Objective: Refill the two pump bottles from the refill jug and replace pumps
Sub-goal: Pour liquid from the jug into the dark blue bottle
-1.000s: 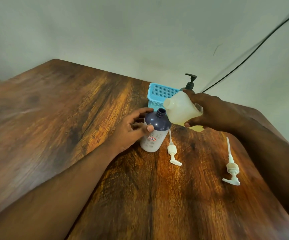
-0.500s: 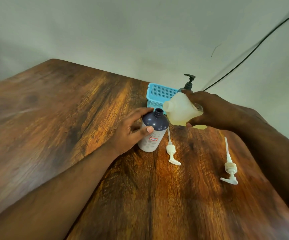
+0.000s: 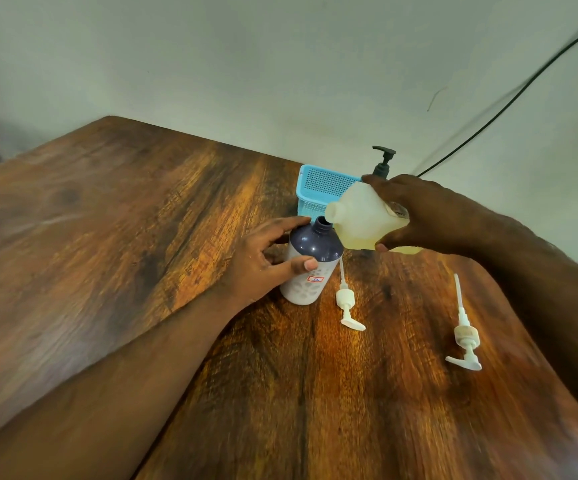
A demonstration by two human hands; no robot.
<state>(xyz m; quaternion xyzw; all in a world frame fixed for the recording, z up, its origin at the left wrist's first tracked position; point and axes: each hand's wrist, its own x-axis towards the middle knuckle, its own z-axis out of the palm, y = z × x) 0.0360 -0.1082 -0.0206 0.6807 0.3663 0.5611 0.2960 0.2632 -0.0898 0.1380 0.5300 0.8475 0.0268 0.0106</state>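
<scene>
Pale green-grey wall (image 3: 280, 64) fills the background, plain and matte, with a thin black cable (image 3: 509, 102) running slantwise down its right side. Below it spreads the table (image 3: 107, 271), a wide slab of dark, glossy wood with strong orange-brown grain and a rounded far corner.

At the table's far edge stands a light-blue basket (image 3: 322, 188), rectangular, its plastic walls pierced with fine mesh holes; the jug hides its right part. Just behind the right hand rises a dark pump top (image 3: 383, 162), the vessel under it hidden.

The jug (image 3: 363, 220) is translucent whitish plastic, boxy, with yellowish liquid pooled in its lower side. It is tipped leftward, its short spout just above the bottle's mouth. The right hand (image 3: 429, 216) grips it from the right, fingers over the top and thumb beneath.

The bottle (image 3: 310, 268) stands upright on the table, a round cylinder with a dark purple shoulder, open neck and white patterned body bearing a small red-edged label. The left hand (image 3: 263, 268) curls round its left side, thumb across the front.

Two white pumps lie flat on the wood: one (image 3: 346, 303) just right of the bottle, the other (image 3: 464, 334) well apart to the right, each with a long thin tube.
</scene>
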